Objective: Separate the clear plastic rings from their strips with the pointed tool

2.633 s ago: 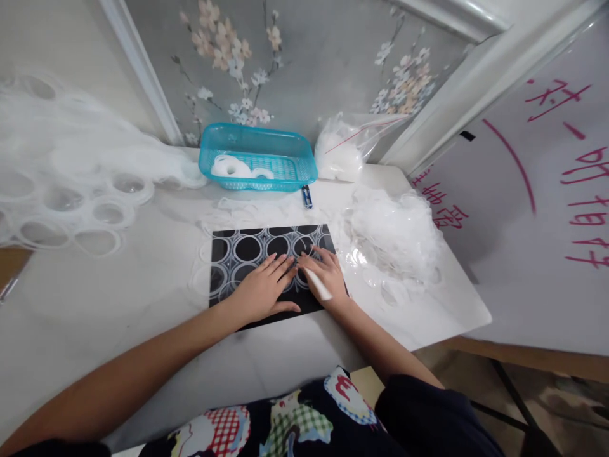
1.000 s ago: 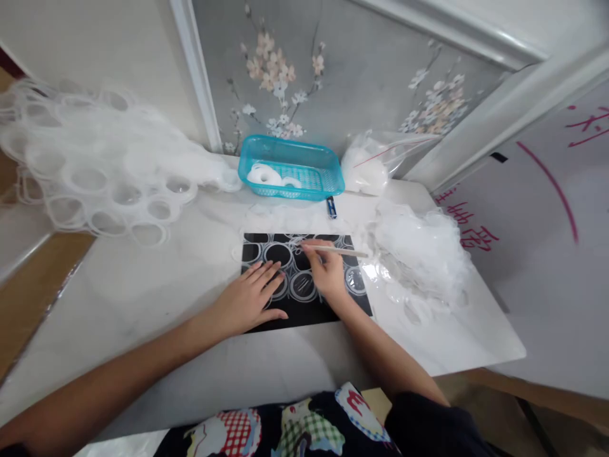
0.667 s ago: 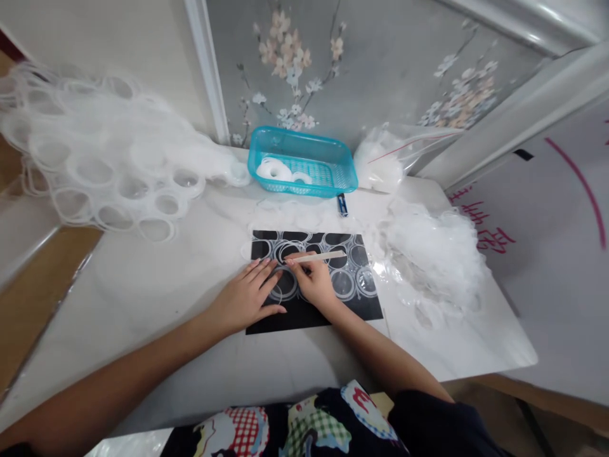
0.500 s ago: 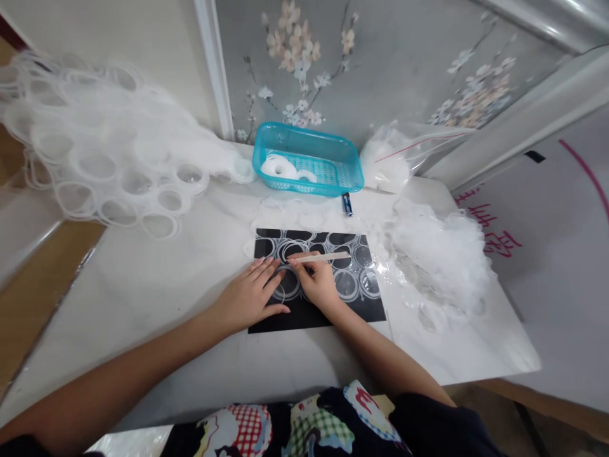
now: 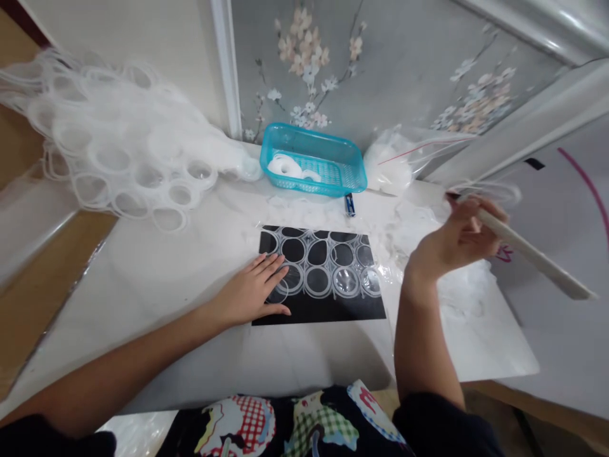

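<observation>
A black sheet [image 5: 328, 310] with rows of whitish, translucent rings [image 5: 318, 281] on it lies on the table in front of me. My left hand [image 5: 254, 285] rests flat on the sheet's left part, its fingers spread over some rings. Up at the right, above the heap of white rings, my right hand [image 5: 464, 238] is closed around a flat, pale stick [image 5: 535, 257] that slants down to the right. Thin clear rings [image 5: 495, 190] show at the fingertips of this hand; how they are held is blurred.
Behind the sheet stands a turquoise basket [image 5: 314, 184] with white rolls [image 5: 285, 166] in it. Beside it are a clear zip bag [image 5: 392, 168] and a small blue object [image 5: 350, 205]. A large bundle of translucent rings [image 5: 137, 146] fills the left; another white heap [image 5: 464, 295] lies right.
My right hand has lifted off the sheet and swung up to the right with the stick, and loose rings that lay on the sheet's upper left now show at its fingers. The left hand stays.
</observation>
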`<move>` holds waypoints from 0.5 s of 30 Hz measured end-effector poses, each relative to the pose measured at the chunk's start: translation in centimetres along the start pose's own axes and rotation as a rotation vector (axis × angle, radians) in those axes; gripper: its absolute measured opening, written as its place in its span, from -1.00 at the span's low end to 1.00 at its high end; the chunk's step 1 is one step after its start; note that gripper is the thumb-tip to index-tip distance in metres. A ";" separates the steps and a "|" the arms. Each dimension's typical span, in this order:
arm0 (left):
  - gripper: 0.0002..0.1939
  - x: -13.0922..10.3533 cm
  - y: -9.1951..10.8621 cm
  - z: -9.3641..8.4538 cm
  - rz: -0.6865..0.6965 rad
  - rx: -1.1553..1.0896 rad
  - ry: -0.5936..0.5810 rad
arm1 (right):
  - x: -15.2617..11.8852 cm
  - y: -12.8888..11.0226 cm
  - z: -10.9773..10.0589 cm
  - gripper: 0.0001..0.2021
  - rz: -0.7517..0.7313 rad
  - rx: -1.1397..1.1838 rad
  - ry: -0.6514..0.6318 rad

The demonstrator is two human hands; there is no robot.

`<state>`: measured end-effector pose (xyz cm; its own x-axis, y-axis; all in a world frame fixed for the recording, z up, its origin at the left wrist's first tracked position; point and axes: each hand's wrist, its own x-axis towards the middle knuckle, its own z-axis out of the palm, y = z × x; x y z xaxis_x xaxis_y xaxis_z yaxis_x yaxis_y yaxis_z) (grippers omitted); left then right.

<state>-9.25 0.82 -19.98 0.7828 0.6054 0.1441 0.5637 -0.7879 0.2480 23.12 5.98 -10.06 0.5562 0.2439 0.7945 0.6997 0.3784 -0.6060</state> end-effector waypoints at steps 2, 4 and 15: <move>-0.09 0.0 0.4 -0.2 -0.005 0.018 0.022 | 0.6 -0.4 0.1 -0.84 0.072 0.066 0.055; -0.12 -0.1 1.0 -0.4 -0.024 0.064 0.055 | -1.5 -1.5 0.8 -0.85 0.151 0.126 -0.137; -0.17 -0.6 1.3 -0.2 -0.069 0.113 0.148 | -14.1 -3.4 6.8 -0.78 0.187 0.716 -1.422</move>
<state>-9.05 -0.55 -19.56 0.6985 0.6619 0.2720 0.6473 -0.7464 0.1542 9.89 7.32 -18.95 -0.5296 0.7717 0.3521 0.1016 0.4698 -0.8769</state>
